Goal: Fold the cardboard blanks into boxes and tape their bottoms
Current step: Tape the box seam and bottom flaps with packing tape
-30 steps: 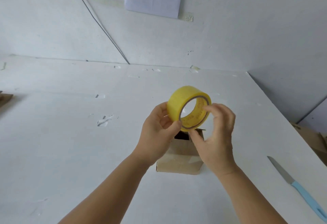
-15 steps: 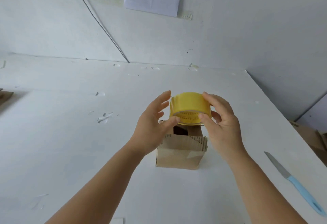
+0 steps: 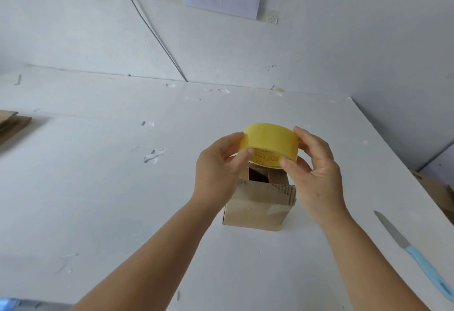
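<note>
Yellow tape roll (image 3: 270,144) pinched between left hand (image 3: 221,170) and right hand (image 3: 317,175), above cardboard box (image 3: 260,202) on bench (image 3: 98,200). Best: hunt free end by thumbnail, peel slowly, keep strip straight.

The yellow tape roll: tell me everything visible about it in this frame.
The yellow tape roll is a wide, glossy translucent-yellow roll with printing on its inner core. It is held in the air above the open cardboard box, its hole facing down. The left hand and right hand grip it by opposite sides.
</note>
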The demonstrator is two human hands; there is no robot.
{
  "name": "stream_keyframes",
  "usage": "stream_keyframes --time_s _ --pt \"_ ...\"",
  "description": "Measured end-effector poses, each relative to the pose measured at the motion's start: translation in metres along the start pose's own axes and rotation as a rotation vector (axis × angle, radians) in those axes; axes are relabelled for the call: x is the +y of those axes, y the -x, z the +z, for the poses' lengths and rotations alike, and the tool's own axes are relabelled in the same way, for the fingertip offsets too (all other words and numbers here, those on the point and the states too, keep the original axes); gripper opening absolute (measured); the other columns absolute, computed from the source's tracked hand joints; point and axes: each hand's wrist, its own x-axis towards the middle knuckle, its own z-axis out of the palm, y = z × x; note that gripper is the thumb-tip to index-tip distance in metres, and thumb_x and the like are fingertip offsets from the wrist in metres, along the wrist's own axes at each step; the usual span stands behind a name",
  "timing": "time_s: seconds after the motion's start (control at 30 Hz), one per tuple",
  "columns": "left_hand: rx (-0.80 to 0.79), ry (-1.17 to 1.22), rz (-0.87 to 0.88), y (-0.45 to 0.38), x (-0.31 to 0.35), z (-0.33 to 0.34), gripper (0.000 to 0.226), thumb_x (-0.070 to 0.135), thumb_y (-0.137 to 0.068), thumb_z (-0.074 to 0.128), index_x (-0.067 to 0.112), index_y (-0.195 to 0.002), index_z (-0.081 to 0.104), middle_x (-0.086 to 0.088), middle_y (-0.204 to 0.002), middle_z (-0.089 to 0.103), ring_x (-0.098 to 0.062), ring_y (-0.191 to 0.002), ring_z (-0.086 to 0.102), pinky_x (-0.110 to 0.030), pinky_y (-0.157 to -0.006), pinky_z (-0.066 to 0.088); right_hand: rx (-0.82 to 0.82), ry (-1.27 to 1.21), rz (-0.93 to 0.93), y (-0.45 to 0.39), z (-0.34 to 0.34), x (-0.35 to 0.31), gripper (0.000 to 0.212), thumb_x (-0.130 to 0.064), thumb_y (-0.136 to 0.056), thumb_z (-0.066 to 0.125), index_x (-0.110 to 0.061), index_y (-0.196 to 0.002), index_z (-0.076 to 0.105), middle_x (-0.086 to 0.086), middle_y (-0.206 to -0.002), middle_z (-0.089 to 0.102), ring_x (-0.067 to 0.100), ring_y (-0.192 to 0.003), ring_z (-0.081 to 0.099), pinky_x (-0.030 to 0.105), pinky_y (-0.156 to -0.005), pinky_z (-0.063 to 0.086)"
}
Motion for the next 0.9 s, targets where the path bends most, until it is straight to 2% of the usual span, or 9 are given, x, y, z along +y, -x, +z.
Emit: stream_keyframes --time_s 0.13,0.27,0.37,0.5,0.63,0.7,0.77,0.83,0.9 --pt "0.081 -0.009 0.014 0.004 0.002 0.002 0.022 0.017 -0.083 0.073 0.029 -0.101 0.071 0.005 -0.103 0.073 -0.002 -0.092 0.068 -0.016 -0.082 0.052 0.000 0.009 -0.002 0.000 0.003 0.002 0.053 0.007 -0.077 0.070 -0.021 -0.120 0.056 -0.006 -0.123 0.049 0.008 -0.118 0.051 0.011 -0.088 0.046" --pt "0.118 -0.004 0.038 0.008 0.004 0.004 0.020 0.013 -0.083 0.073 0.032 -0.089 0.070 0.006 -0.102 0.072 0.000 -0.092 0.067 -0.014 -0.082 0.051 0.012 0.028 -0.005 0.001 0.005 0.003 0.051 0.005 -0.076 0.072 -0.023 -0.115 0.055 -0.016 -0.118 0.048 0.006 -0.117 0.050 0.009 -0.086 0.045" --pt "0.123 0.016 -0.015 0.007 0.006 0.004 0.015 0.014 -0.081 0.074 0.026 -0.089 0.072 0.007 -0.096 0.074 0.000 -0.089 0.068 -0.011 -0.078 0.050 0.026 0.051 -0.015 0.001 0.007 0.004 0.052 0.005 -0.075 0.073 -0.025 -0.115 0.055 -0.019 -0.117 0.047 0.005 -0.117 0.049 0.009 -0.088 0.045" --pt "0.136 -0.001 -0.097 0.006 0.009 0.003 0.008 0.018 -0.080 0.076 0.022 -0.086 0.072 0.007 -0.084 0.074 -0.001 -0.080 0.069 -0.010 -0.070 0.049 0.043 0.095 -0.091 0.002 0.008 0.005 0.056 0.009 -0.074 0.072 -0.027 -0.114 0.055 -0.023 -0.116 0.045 0.006 -0.118 0.048 0.018 -0.093 0.047" --pt "0.139 -0.015 -0.184 0.004 0.013 0.005 0.005 0.022 -0.080 0.075 0.020 -0.078 0.070 0.008 -0.071 0.069 0.004 -0.059 0.060 -0.006 -0.053 0.045 0.057 0.153 -0.174 0.002 0.010 0.006 0.057 0.010 -0.072 0.073 -0.025 -0.114 0.054 -0.022 -0.115 0.043 0.005 -0.116 0.048 0.020 -0.093 0.048" --pt "0.120 -0.002 -0.250 0.001 0.014 0.004 0.008 0.021 -0.082 0.073 0.018 -0.075 0.070 0.005 -0.068 0.063 -0.005 -0.055 0.053 -0.015 -0.050 0.044 0.060 0.181 -0.197 0.002 0.010 0.006 0.055 0.009 -0.072 0.073 -0.024 -0.113 0.055 -0.024 -0.115 0.043 0.003 -0.113 0.048 0.020 -0.092 0.047" --pt "0.094 0.012 -0.302 -0.002 0.015 0.002 0.013 0.020 -0.084 0.069 0.013 -0.073 0.069 -0.004 -0.070 0.055 -0.017 -0.062 0.046 -0.021 -0.051 0.041 0.055 0.216 -0.229 0.001 0.010 0.006 0.053 0.006 -0.072 0.072 -0.024 -0.113 0.056 -0.029 -0.114 0.042 0.005 -0.113 0.049 0.025 -0.092 0.048" --pt "0.066 -0.042 -0.304 -0.005 0.014 0.001 0.023 0.018 -0.088 0.063 0.000 -0.074 0.067 -0.006 -0.071 0.048 -0.018 -0.065 0.040 -0.018 -0.047 0.036 0.052 0.246 -0.248 0.001 0.009 0.005 0.053 0.004 -0.072 0.072 -0.025 -0.114 0.057 -0.030 -0.114 0.042 0.008 -0.113 0.050 0.027 -0.091 0.048" --pt "0.067 -0.117 -0.239 -0.006 0.012 0.002 0.028 0.016 -0.090 0.057 -0.006 -0.073 0.061 -0.003 -0.061 0.043 -0.014 -0.055 0.037 -0.014 -0.041 0.030 0.053 0.278 -0.256 0.001 0.009 0.004 0.052 0.003 -0.072 0.074 -0.022 -0.115 0.059 -0.026 -0.114 0.043 0.006 -0.113 0.050 0.028 -0.090 0.049"
